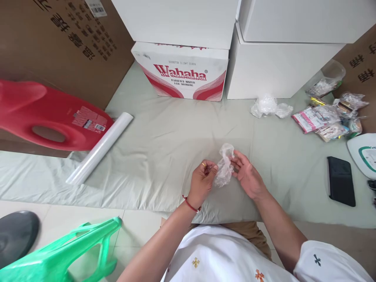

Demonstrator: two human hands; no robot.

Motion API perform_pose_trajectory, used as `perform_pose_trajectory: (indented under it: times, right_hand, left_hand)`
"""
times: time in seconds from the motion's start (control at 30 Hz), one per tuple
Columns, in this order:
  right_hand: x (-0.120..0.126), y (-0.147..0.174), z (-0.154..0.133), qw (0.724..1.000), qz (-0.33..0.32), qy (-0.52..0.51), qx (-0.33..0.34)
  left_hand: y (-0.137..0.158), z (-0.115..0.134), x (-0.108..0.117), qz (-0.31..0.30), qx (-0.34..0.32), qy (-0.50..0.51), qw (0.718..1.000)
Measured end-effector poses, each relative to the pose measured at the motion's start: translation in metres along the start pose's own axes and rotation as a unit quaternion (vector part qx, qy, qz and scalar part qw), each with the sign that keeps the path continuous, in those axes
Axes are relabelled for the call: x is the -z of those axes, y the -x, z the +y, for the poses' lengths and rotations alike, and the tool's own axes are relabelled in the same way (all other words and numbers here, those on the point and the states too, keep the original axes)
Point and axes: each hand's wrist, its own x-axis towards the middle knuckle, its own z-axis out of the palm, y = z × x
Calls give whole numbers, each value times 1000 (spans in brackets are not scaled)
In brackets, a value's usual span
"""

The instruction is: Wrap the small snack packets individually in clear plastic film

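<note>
A crumpled piece of clear plastic film hangs between my two hands above the cloth-covered surface. My left hand, with a ring and a red string at the wrist, pinches the film's left edge between thumb and fingers. On the other side, my right hand has its fingers spread and loosely curved, the fingertips against or just behind the film's right edge. Beyond them, more crumpled clear plastic lies near the white boxes.
A Wahaha carton and a white box stand at the back. Left are a white roll and red plastic object. Right are small packets, a black phone and white device. A green stool stands lower left.
</note>
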Motion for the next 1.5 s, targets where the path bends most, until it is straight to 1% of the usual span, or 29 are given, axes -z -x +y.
perform_pose_trajectory:
  times: [0.03, 0.1, 0.2, 0.27, 0.37, 0.43, 0.57, 0.63, 0.7, 0.77, 0.87, 1.0, 1.1, 1.17, 1.2, 1.23, 1.3, 1.33, 1.37, 1.4, 1.43, 1.47, 1.5]
  right_hand:
    - [-2, -2, 0, 1000, 6, 8, -5]
    - [-7, -8, 1, 998, 53, 19, -10]
    - [-8, -17, 0, 989, 150, -7, 5]
    - [-4, -20, -3, 984, 176, -19, 11]
    - [2, -17, -6, 985, 175, 0, 14]
    - [6, -13, -7, 985, 170, 19, 16]
    - [12, -8, -11, 987, 157, 40, 16]
    - [15, -8, -14, 988, 148, 54, 9]
    - [17, -7, -17, 988, 131, 75, -12]
    - [17, -7, -19, 988, 117, 95, -39]
    - [11, -6, -21, 988, 101, 101, -54]
    - [6, -7, -18, 990, 85, 93, -59]
    - [14, -10, -12, 983, 88, 151, -51]
    - [22, -12, -11, 970, 87, 223, -33]
    - [25, -12, -13, 960, 93, 264, -8]
    - [26, -13, -16, 947, 103, 304, 33]
    - [21, -15, -28, 911, 119, 368, 141]
    - [14, -17, -35, 897, 103, 389, 184]
    - [5, -20, -42, 891, 63, 400, 204]
    - [-6, -24, -46, 894, -1, 402, 197]
    - [-18, -30, -49, 901, -80, 394, 165]
    - [-29, -37, -50, 905, -158, 377, 117]
    - [-40, -45, -49, 907, -220, 354, 66]
  left_hand:
    - [3, 0, 0, -10, -2, -2, 1000]
    - [7, -1, 0, -14, -3, -4, 1000]
    - [9, -3, 5, 27, 11, 13, 999]
    - [9, -4, 11, 51, 26, 40, 998]
    - [7, -7, 18, 71, 42, 71, 994]
    - [7, -10, 22, 93, 46, 68, 992]
    - [8, -11, 29, 146, 9, 27, 989]
    - [7, -8, 32, 165, -4, 55, 985]
    - [7, -4, 35, 173, 6, 102, 980]
    - [5, -1, 38, 182, 9, 118, 976]
    - [4, 0, 42, 205, -11, 78, 976]
    - [3, -3, 53, 219, -23, -14, 975]
    - [2, -8, 65, 220, -31, -84, 971]
    - [3, -11, 72, 219, -35, -106, 969]
    - [3, -11, 75, 218, -40, -112, 969]
    - [4, -10, 76, 212, -47, -115, 969]
    - [7, -5, 76, 178, -54, -113, 976]
    - [9, 0, 74, 151, -52, -103, 982]
    - [11, 5, 71, 122, -47, -90, 987]
    - [12, 10, 69, 92, -43, -77, 992]
    - [14, 15, 66, 65, -41, -65, 995]
    - [15, 19, 63, 43, -42, -55, 997]
    - [15, 23, 62, 25, -43, -48, 998]
